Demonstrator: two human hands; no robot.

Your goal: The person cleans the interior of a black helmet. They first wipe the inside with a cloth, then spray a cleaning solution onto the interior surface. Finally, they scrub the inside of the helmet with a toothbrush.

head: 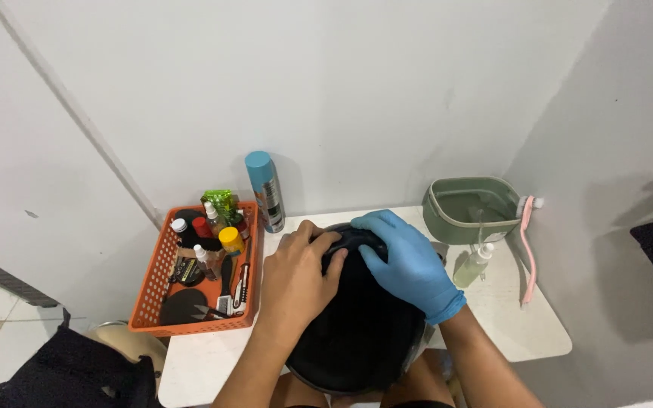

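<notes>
A large black rounded object (357,325), like a helmet or bowl, rests at the near edge of a small white table (508,325). My bare left hand (296,276) lies on its top left side with the fingers curled over the upper rim. My right hand (406,261), in a blue glove, presses on the top right side, fingers bent over the same rim. Both hands grip the object next to each other.
An orange basket (153,291) at the left holds several small bottles, tubes and tools. A blue spray can (264,189) stands behind it by the wall. A green basin (468,210), a small clear spray bottle (474,264) and a pink brush (527,253) sit at the right.
</notes>
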